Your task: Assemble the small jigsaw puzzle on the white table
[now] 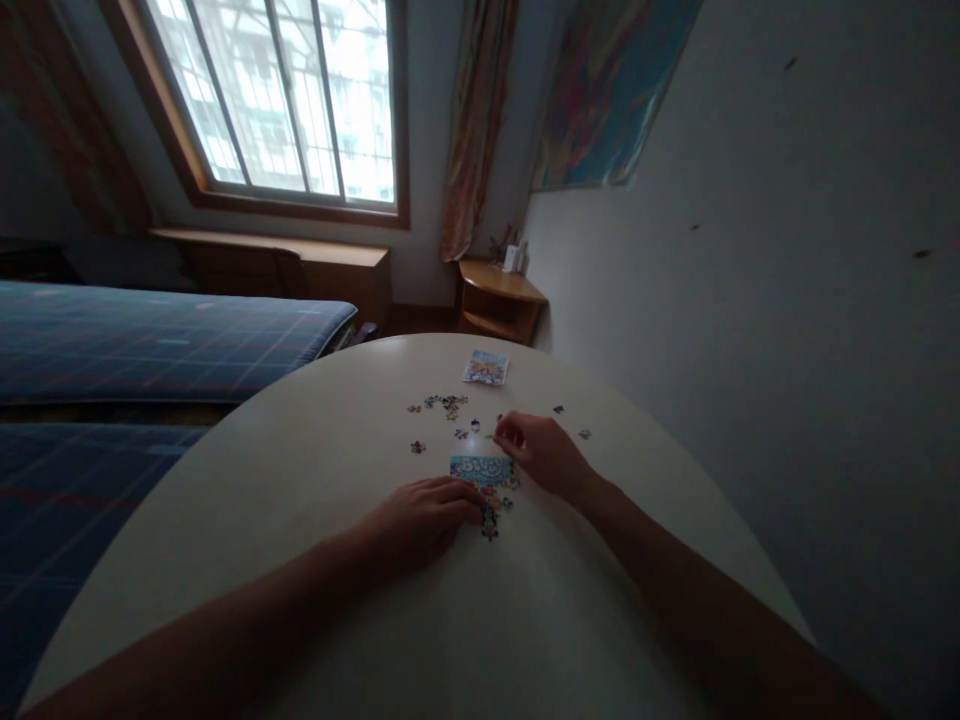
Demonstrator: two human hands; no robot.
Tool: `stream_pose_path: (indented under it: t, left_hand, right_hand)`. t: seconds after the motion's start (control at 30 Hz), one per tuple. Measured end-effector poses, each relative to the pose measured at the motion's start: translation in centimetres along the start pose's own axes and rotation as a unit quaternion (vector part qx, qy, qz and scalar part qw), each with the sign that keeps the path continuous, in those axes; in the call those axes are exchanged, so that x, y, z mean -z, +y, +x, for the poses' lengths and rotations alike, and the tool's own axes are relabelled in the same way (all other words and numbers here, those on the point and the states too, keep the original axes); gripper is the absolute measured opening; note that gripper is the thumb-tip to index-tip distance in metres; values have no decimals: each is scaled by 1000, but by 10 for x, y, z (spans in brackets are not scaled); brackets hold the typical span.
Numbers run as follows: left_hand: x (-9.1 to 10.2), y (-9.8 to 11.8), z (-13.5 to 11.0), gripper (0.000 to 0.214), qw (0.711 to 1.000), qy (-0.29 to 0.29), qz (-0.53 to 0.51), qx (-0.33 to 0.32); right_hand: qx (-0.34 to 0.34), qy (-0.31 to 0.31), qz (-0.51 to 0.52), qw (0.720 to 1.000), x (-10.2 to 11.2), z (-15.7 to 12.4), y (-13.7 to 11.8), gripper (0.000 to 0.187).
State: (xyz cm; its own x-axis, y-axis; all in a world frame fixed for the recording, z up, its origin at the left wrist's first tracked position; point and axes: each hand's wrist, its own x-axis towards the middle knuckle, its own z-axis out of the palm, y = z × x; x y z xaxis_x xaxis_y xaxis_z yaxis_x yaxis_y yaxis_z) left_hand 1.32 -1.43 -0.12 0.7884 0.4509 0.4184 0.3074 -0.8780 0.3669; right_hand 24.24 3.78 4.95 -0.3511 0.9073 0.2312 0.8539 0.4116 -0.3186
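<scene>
A partly joined jigsaw puzzle [480, 468] with a light blue top section lies on the white round table [322, 500]. My left hand [431, 512] rests at the puzzle's left side, its fingers laid out over the lower pieces and hiding some of them. Just beyond the upper right of the puzzle, my right hand [536, 447] is closed in a pinch, with a small puzzle piece [490, 436] at its fingertips. Several loose pieces [452, 403] are clustered past both hands, and a single piece [418, 447] sits off to the left.
A small picture card [486, 367] lies near the table's far edge. Two stray pieces, one of them a pale piece [585, 433], are right of my right hand. Left of the table stands a bed with a blue plaid mattress [165, 330]; a wooden corner shelf [502, 282] stands behind.
</scene>
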Motion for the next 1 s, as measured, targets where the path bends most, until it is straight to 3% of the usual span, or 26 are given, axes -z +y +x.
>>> stream_pose_path:
  t: [0.13, 0.27, 0.37, 0.6, 0.73, 0.83, 1.0]
  left_hand:
    - [1, 1, 0, 35, 1000, 0, -1, -2]
    - [2, 0, -1, 35, 1000, -3, -3, -2]
    - [2, -1, -1, 33, 1000, -1, -1, -7]
    - [4, 1, -1, 26, 1000, -6, 3, 0]
    - [5, 3, 0, 24, 1000, -4, 8, -3]
    - [5, 3, 0, 24, 1000, -4, 17, -1]
    - [4, 2, 0, 25, 1000, -3, 23, -4]
  right_hand:
    - [131, -28, 35, 990, 13, -43, 11, 6]
    - [181, -65, 49, 980, 24, -68, 21, 10]
    - [173, -94, 59, 979, 32, -75, 24, 13]
    - [69, -96, -18, 993, 30, -77, 16, 27]
    - [91, -119, 15, 989, 26, -80, 14, 13]
    - [141, -142, 103, 974, 27, -82, 18, 31]
    - [70, -124, 73, 987, 29, -81, 25, 22]
